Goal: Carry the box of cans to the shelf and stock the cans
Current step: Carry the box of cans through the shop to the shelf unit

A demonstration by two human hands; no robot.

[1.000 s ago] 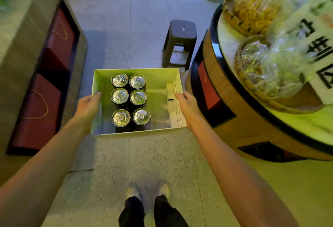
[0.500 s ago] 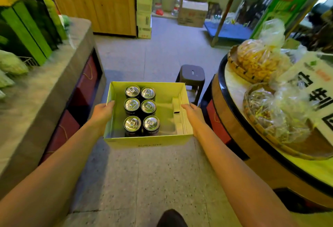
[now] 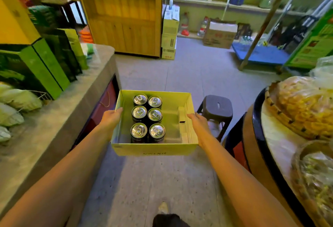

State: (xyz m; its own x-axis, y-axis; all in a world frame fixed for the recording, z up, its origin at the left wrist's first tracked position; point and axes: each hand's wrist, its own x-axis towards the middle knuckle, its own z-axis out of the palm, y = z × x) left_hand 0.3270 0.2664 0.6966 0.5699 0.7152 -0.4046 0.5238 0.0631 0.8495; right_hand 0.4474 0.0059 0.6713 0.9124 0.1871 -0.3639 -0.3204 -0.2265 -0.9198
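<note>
Both hands hold the box (image 3: 155, 150) in mid-air: left grip (image 3: 110, 118) closed on its 9 o'clock wall, right grip (image 3: 196, 121) on its 3 o'clock wall. Six cans (image 3: 147, 117) stand upright in its left half.

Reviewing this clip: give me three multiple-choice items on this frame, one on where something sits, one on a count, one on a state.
1. Where does the dark stool stand?
A. On the floor just right of the box
B. On the grey counter
C. Inside the box

2. How many cans are in the box?
A. Four
B. Six
C. Eight

3. How is the box held?
A. Resting on the floor
B. In one hand only
C. In the air, a hand on each side wall

Answers: 1 A, it stands on the floor tiles beside the right wall of the box. 2 B, two columns of three tops show. 3 C, the left hand and right hand grip opposite walls above the floor.
</note>
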